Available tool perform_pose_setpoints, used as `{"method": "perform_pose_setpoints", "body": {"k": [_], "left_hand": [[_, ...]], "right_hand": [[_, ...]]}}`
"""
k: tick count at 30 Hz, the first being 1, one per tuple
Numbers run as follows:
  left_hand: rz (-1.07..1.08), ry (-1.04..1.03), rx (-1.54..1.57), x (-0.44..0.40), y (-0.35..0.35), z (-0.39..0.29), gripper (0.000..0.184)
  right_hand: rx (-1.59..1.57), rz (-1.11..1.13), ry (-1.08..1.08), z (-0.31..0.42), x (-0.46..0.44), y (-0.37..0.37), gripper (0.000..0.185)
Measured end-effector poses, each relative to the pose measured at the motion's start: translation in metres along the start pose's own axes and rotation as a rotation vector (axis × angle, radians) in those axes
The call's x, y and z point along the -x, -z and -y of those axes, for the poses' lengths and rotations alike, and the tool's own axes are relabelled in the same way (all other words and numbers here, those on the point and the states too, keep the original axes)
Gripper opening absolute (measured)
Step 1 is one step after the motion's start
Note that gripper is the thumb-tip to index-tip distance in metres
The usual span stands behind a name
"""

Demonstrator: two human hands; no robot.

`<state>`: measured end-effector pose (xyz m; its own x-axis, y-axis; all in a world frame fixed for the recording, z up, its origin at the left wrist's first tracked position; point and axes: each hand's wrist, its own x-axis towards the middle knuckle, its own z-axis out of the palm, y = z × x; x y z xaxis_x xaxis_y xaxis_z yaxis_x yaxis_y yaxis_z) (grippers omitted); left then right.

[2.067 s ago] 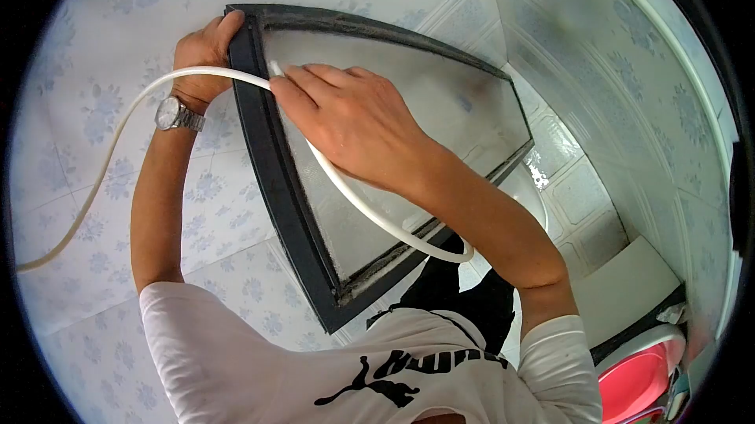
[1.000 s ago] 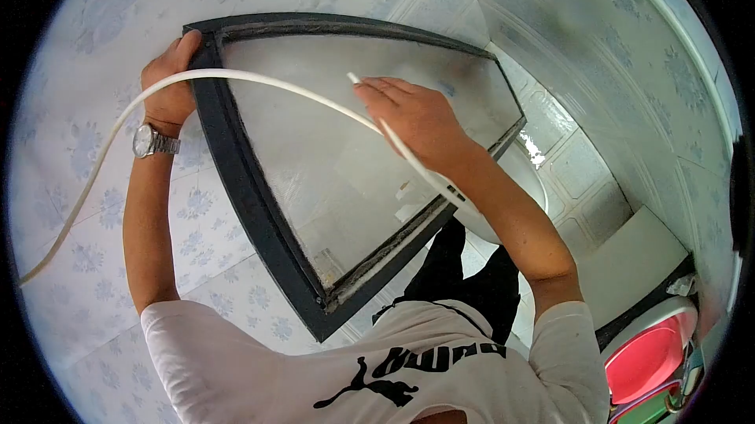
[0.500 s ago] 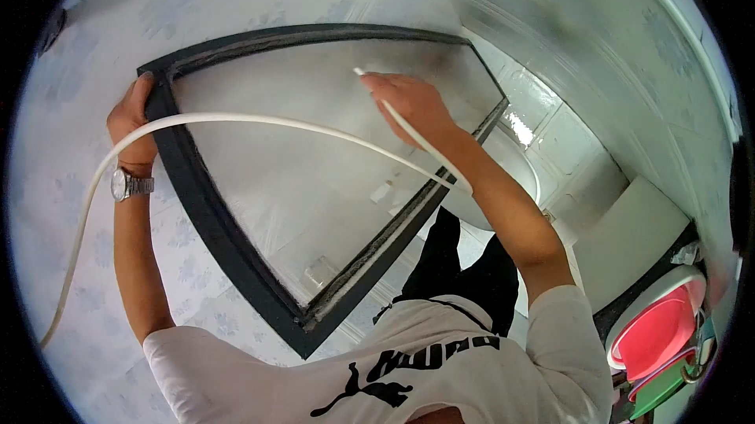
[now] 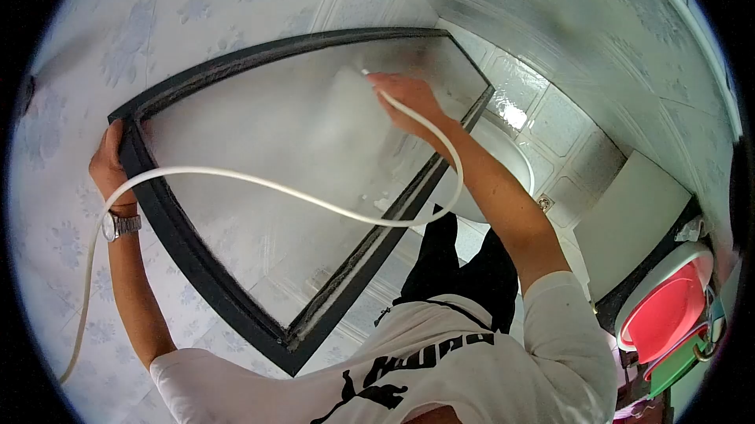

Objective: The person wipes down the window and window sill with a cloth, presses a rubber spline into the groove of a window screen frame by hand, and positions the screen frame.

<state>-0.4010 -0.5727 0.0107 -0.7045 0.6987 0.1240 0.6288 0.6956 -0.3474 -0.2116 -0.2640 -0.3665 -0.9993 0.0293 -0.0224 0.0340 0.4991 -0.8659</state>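
A large glass panel [image 4: 236,212] in a dark frame [image 4: 224,306] stands tilted before me, its glass misty and partly see-through. My left hand [image 4: 108,163], with a watch on the wrist, is closed around the frame's upper left corner. In front of the glass, my right hand [image 4: 410,100] is wrapped round the end of a white hose [image 4: 267,182]. A pale cloud of spray or steam [image 4: 334,113] spreads leftward from the hose tip across the glass. The hose loops below my right hand, crosses the panel and passes over my left wrist.
Patterned tiled walls [image 4: 197,7] surround me. Behind the panel's right side are a rounded white fixture [image 4: 515,160] and wet floor tiles [image 4: 515,101] with a drain [image 4: 544,202]. At right are a pale board [image 4: 633,219], a red basin [image 4: 668,314] and a green item [image 4: 678,369].
A white cloud now shows at the hose tip. The hose's loop has sagged lower. The panel's left corner and my left hand sit lower and farther left in view.
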Motion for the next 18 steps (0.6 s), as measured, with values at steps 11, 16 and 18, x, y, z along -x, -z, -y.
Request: {"method": "perform_pose_setpoints", "body": {"k": [11,16,18], "left_hand": [[-0.005,-0.036,-0.073,-0.001,0.004,0.003,0.034],[-0.004,-0.01,-0.07,0.0,0.007,-0.004,0.031],[-0.004,0.014,-0.011,0.002,0.007,-0.007,0.029]], "right_hand": [[-0.036,-0.156,0.036,-0.018,0.001,-0.017,0.026],[-0.169,-0.374,0.206,-0.003,-0.005,-0.035,0.022],[-0.159,-0.333,0.181,-0.009,-0.007,-0.037,0.026]]}}
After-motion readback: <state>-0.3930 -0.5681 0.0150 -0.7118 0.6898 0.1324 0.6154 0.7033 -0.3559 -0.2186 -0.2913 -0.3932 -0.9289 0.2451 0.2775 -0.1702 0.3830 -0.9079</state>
